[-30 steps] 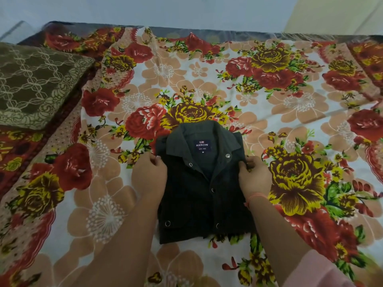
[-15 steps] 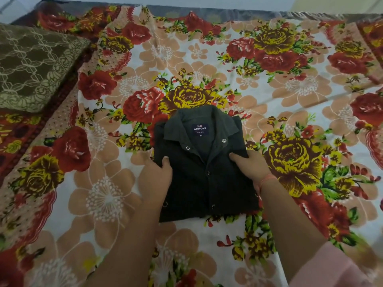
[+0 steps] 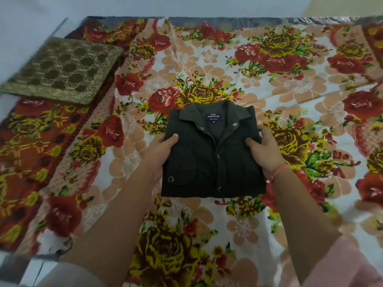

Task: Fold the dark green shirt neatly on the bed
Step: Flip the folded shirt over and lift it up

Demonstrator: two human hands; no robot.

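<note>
Hands have slid down since a second ago, when they pinched the edges up beside the collar. The left hand (image 3: 159,151) and right hand (image 3: 264,150) now each grasp a side edge of the dark green shirt (image 3: 207,162) at mid-height. The shirt is folded into a rectangle, collar away from the person and label (image 3: 213,118) showing. It sits mid-bed on the floral bedsheet (image 3: 269,96); whether it is lifted off the sheet cannot be told. An olive patterned pillow (image 3: 60,69) lies at the far left, below a pale wall (image 3: 145,5). Both thumbs lie on the shirt front with the fingers curled under. An orange thread (image 3: 278,171) circles the right wrist.
</note>
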